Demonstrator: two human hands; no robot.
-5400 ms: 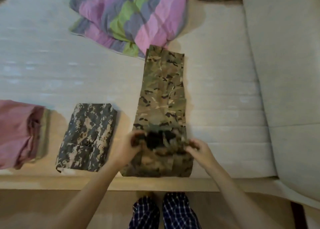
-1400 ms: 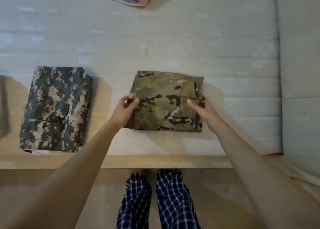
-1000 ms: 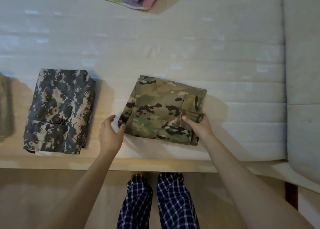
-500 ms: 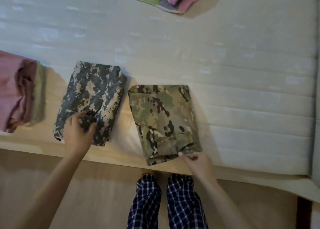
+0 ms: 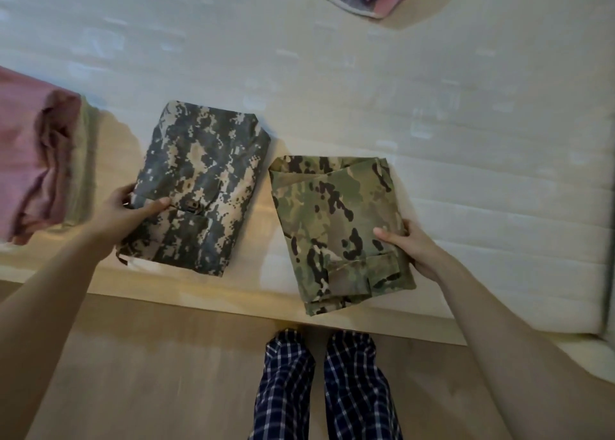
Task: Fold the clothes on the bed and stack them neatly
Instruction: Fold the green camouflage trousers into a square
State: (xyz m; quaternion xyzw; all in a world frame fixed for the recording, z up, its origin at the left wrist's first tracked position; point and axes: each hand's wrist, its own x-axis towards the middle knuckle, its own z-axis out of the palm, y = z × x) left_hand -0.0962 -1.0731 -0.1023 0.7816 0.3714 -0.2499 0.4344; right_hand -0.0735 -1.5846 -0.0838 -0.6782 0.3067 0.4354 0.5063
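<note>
Now, in the head view, two folded pieces lie side by side near the front edge of the bed (image 5: 332, 73): the left hand (image 5: 121, 215) grips the grey digital-camouflage garment (image 5: 199, 186) by its left edge, thumb on top, fingers (image 5: 121, 191) tucked under, and the right hand (image 5: 411, 248) holds the green camouflage garment (image 5: 336, 226) by its right edge likewise. This looks like the stacking step, so next one bundle must be lifted, folds kept closed, and set squarely on the other. No basket or box shows; a pink folded pile (image 5: 30, 160) lies at left.
</note>
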